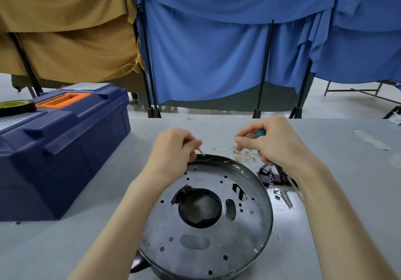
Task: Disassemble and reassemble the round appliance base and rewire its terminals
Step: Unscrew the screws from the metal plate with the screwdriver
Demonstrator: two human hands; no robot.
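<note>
**Both hands busy at the far rim of the round base**

At the far left a navy toolbox (pixel 65 149) with an orange handle sits on the grey tabletop (pixel 336 203), with a roll of tape (pixel 16 107) on its lid. The round appliance base (pixel 227 247) lies open side up at the near centre, its perforated metal plate showing. The left hand (pixel 173 147) rests at the base's far rim. Its grip is closed down to a pinch on a thin metal pin (pixel 201 151). Right of it, the right hand (pixel 275 143) has its grip curled tight round a green-handled screwdriver (pixel 260 133). Small brass terminals (pixel 244 157) lie just under that hand. Further right, black and red parts (pixel 273 176) and loose screws (pixel 286 198) lie beside the base.
</note>
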